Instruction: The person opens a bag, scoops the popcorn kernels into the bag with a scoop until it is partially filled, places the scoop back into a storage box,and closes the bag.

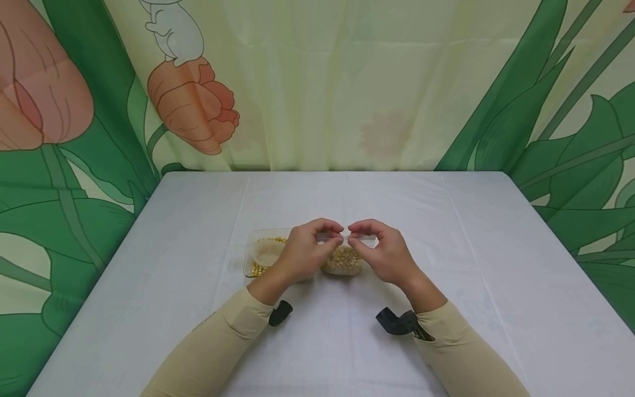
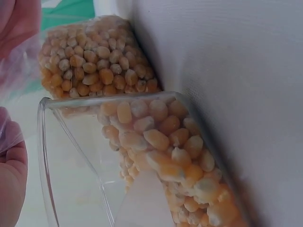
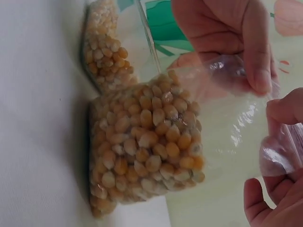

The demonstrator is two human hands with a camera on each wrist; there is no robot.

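Note:
A clear plastic bag of corn kernels stands on the table, its lower part filled and its upper film loose. My left hand pinches the left side of the bag's top edge between thumb and fingers. On the opposite side, my right hand pinches the same edge; the right wrist view shows the film stretched between both hands. Left of the bag, partly behind my left forearm, sits a clear rectangular container with corn kernels. A pale, rounded object lies on those kernels; its kind is unclear.
A white cloth covers the table. Behind its far edge hangs a curtain printed with flowers and leaves. A black wrist mount shows at my right sleeve, another at the left.

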